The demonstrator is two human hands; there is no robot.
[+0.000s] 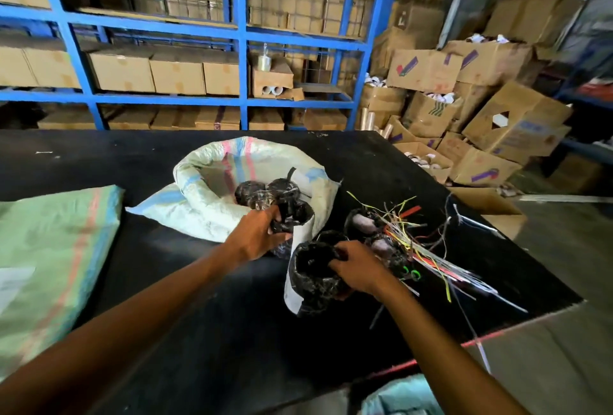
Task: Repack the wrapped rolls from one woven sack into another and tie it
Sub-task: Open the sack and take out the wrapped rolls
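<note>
An open white woven sack (205, 202) with pink and blue stripes lies on the black table (199, 331), its mouth rolled down. Several black-wrapped rolls (262, 194) sit inside it. My left hand (257, 237) grips one black-wrapped roll (288, 214) at the sack's mouth. My right hand (356, 267) grips another black-wrapped roll (313, 277) that lies on the table just right of the sack. Two more wrapped rolls (360, 224) rest behind my right hand. A second, green woven sack (56, 248) lies flat at the table's left.
A tangle of coloured plastic ties (418, 245) spreads over the table's right part, reaching its edge. Blue shelving (242, 49) with cardboard boxes stands behind the table. Piled open cartons (481, 122) fill the floor at the right. A teal bag (398, 396) sits below the near edge.
</note>
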